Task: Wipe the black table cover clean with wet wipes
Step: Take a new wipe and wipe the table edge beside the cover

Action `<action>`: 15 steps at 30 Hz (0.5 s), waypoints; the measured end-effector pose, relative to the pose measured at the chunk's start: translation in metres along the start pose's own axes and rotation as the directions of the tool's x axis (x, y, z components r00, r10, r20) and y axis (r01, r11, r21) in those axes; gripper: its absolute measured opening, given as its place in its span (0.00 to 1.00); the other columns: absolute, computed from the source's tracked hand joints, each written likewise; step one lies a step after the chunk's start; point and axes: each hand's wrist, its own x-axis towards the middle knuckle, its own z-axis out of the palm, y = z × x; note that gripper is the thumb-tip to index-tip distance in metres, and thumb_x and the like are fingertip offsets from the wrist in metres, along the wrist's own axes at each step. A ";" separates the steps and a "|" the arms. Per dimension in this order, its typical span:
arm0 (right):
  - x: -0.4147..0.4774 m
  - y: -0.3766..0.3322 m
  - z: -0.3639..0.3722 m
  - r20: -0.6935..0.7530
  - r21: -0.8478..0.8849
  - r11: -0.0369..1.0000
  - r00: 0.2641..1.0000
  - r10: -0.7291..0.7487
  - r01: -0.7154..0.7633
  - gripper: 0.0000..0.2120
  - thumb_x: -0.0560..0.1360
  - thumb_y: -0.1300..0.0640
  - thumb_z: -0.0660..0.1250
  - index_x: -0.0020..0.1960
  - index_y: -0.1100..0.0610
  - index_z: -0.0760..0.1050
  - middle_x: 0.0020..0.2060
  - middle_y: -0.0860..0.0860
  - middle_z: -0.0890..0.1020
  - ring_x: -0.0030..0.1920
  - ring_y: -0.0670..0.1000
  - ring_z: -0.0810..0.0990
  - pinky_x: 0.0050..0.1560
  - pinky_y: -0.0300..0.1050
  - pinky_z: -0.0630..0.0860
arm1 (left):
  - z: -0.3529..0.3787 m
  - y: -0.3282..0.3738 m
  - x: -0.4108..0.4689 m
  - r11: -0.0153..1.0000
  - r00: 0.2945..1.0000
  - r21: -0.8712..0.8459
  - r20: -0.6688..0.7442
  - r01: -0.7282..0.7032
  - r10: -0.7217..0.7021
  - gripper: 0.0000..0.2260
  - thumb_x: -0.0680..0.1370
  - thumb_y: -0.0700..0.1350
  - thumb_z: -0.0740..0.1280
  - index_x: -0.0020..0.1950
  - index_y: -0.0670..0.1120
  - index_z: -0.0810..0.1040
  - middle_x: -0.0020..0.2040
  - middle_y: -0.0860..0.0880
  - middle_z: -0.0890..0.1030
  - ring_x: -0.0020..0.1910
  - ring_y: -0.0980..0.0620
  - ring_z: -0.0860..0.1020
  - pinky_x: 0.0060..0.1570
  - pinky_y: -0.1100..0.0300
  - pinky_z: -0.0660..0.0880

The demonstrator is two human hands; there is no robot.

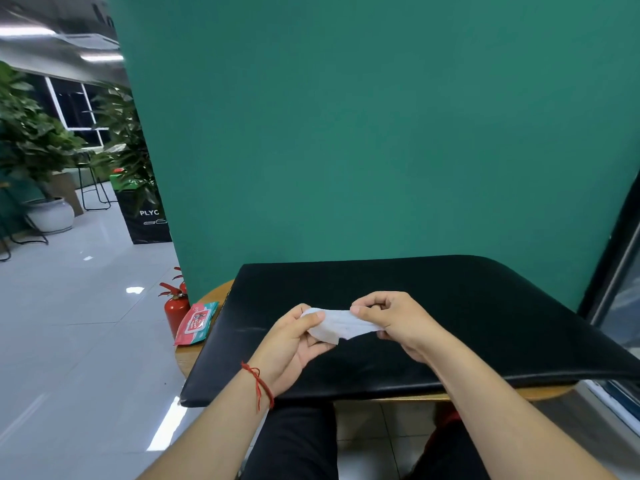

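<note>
A black table cover lies over a round wooden table. Above its middle I hold a white wet wipe stretched between both hands. My left hand pinches the wipe's left end between thumb and fingers. My right hand pinches its right end with curled fingers. The wipe is partly folded and hangs a little above the cover. A red and teal pack of wet wipes lies on the bare wood at the table's left edge.
A green backdrop stands right behind the table. A red fire extinguisher stands on the floor at the left. Potted plants and stools stand further off on the tiled floor. A window frame borders the right side.
</note>
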 end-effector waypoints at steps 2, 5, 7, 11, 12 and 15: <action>-0.002 -0.003 0.000 0.022 -0.051 0.999 1.000 -0.009 0.011 0.05 0.78 0.47 0.77 0.50 0.47 0.89 0.35 0.43 0.82 0.42 0.48 0.76 0.44 0.44 0.76 | 0.007 0.000 0.001 0.999 1.000 -0.041 0.030 0.011 -0.010 0.09 0.82 0.42 0.70 0.58 0.41 0.73 0.64 0.31 0.81 0.65 0.33 0.80 0.71 0.35 0.73; -0.007 -0.003 0.001 0.052 -0.079 0.997 0.999 -0.013 0.017 0.05 0.78 0.47 0.77 0.50 0.47 0.89 0.36 0.46 0.82 0.38 0.45 0.77 0.44 0.43 0.77 | 0.017 0.004 0.004 0.999 0.999 0.037 -0.039 -0.015 0.017 0.16 0.76 0.44 0.78 0.55 0.42 0.73 0.52 0.36 0.83 0.53 0.38 0.83 0.60 0.40 0.77; -0.008 -0.001 0.003 0.048 -0.060 0.998 0.999 -0.003 0.006 0.06 0.78 0.46 0.77 0.51 0.46 0.89 0.35 0.46 0.79 0.38 0.44 0.76 0.49 0.44 0.82 | 0.021 0.007 0.006 0.990 0.999 0.136 -0.038 -0.023 0.028 0.18 0.74 0.43 0.79 0.55 0.43 0.72 0.45 0.37 0.78 0.45 0.40 0.79 0.51 0.44 0.76; -0.011 0.007 0.015 0.104 0.127 0.976 0.981 0.163 -0.175 0.22 0.78 0.32 0.69 0.63 0.45 0.84 0.59 0.45 0.86 0.57 0.49 0.85 0.65 0.55 0.81 | 0.024 0.010 0.006 0.984 0.999 0.171 0.005 -0.048 0.048 0.14 0.76 0.40 0.75 0.57 0.41 0.74 0.48 0.39 0.81 0.47 0.42 0.82 0.50 0.43 0.79; -0.012 0.010 0.019 0.182 0.197 0.947 0.959 0.218 -0.253 0.28 0.78 0.28 0.65 0.65 0.48 0.83 0.60 0.48 0.86 0.59 0.52 0.85 0.66 0.56 0.80 | 0.026 0.011 0.005 0.981 0.999 0.188 0.010 -0.054 0.053 0.13 0.77 0.39 0.75 0.58 0.41 0.75 0.49 0.40 0.82 0.49 0.42 0.83 0.51 0.43 0.80; -0.018 0.019 0.030 0.363 0.339 0.864 0.899 0.245 -0.372 0.33 0.79 0.29 0.64 0.66 0.56 0.84 0.59 0.53 0.86 0.59 0.55 0.83 0.67 0.57 0.79 | 0.030 0.012 0.002 0.964 0.998 0.259 0.019 -0.063 0.060 0.11 0.80 0.35 0.71 0.62 0.38 0.76 0.51 0.41 0.84 0.52 0.40 0.85 0.48 0.44 0.82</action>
